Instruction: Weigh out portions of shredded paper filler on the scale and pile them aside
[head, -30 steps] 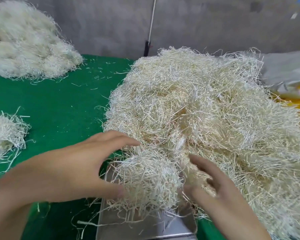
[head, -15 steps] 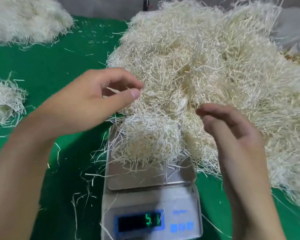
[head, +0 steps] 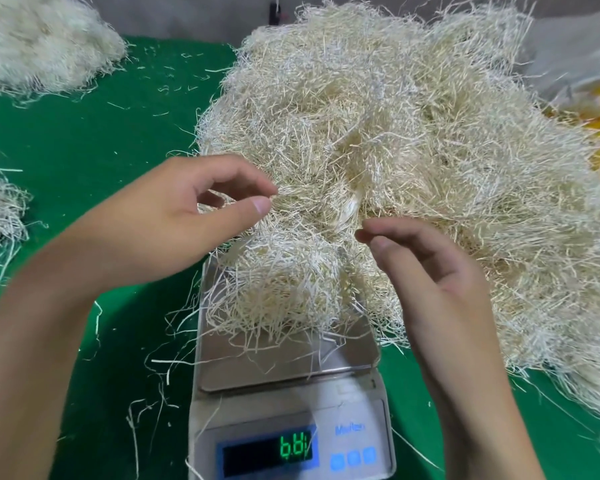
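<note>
Your left hand (head: 167, 220) and right hand (head: 433, 275) hang loosely curled above the wispy shredded paper (head: 284, 285) on the flat steel scale (head: 291, 370); whether either pinches strands, you can't tell.

Cream shredded paper (head: 413, 150) lies on a plain green table (head: 84, 140), by a silver-and-white scale (head: 291, 403) (green digits (head: 294, 448), blue buttons (head: 353, 458)).
</note>
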### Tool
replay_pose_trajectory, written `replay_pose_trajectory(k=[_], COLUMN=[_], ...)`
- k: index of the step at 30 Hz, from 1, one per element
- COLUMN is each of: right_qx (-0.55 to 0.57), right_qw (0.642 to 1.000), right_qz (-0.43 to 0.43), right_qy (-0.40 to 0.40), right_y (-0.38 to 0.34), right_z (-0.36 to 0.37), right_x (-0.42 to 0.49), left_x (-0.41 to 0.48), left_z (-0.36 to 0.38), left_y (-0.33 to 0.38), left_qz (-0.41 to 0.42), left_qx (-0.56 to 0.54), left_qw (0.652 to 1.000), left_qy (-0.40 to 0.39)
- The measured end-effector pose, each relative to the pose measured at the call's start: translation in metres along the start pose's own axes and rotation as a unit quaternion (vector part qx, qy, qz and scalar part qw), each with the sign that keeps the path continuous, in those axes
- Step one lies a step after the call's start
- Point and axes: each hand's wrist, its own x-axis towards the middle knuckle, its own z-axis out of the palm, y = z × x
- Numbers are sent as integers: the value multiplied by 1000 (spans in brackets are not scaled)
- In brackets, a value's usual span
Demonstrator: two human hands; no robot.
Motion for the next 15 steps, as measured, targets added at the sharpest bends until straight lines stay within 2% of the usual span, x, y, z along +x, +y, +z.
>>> replay_pose_trajectory(k=[15], right_qx=[-39], right_qw=[999], right_qz=[20], right_qy=[-19], right_y=[4], right_z=[-3], right_x=[0], left_x=[-1], left_z=[4], left_y=[5], left_qz=[-27], left_qx=[27], left_qw=[999], left_qy=[-16])
